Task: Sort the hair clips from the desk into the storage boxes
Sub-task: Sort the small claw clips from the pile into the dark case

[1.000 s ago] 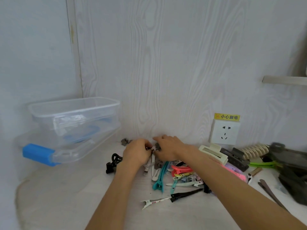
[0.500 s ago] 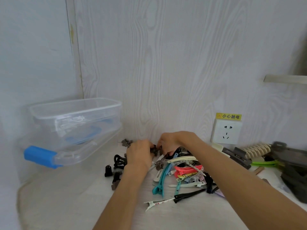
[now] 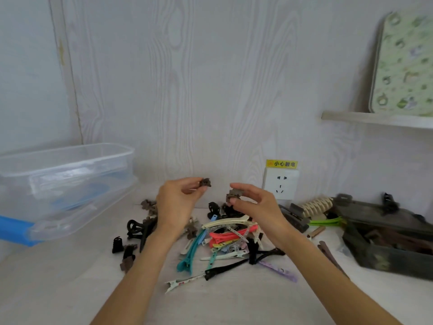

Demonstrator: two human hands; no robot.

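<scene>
My left hand (image 3: pixel 177 202) is raised above the desk and pinches a small dark brown claw clip (image 3: pixel 205 182) between thumb and fingers. My right hand (image 3: pixel 254 202) hovers beside it, pinching a small grey-brown claw clip (image 3: pixel 234 194). Below both hands lies a pile of hair clips (image 3: pixel 225 240): long teal, coral, cream, white and black ones, with small black and brown claw clips (image 3: pixel 134 228) to the left. Stacked clear storage boxes (image 3: pixel 70 174) with a blue latch (image 3: pixel 15 232) stand at the left.
A dark translucent box (image 3: pixel 393 245) with clips in it sits at the right, with larger clips and a green one beside it. A wall socket (image 3: pixel 280 184) is behind the pile. A shelf (image 3: pixel 375 118) with a patterned tray is at upper right.
Both hands have lifted off the pile and moved apart, each holding a small claw clip. The head view has tilted upward and shows the shelf.
</scene>
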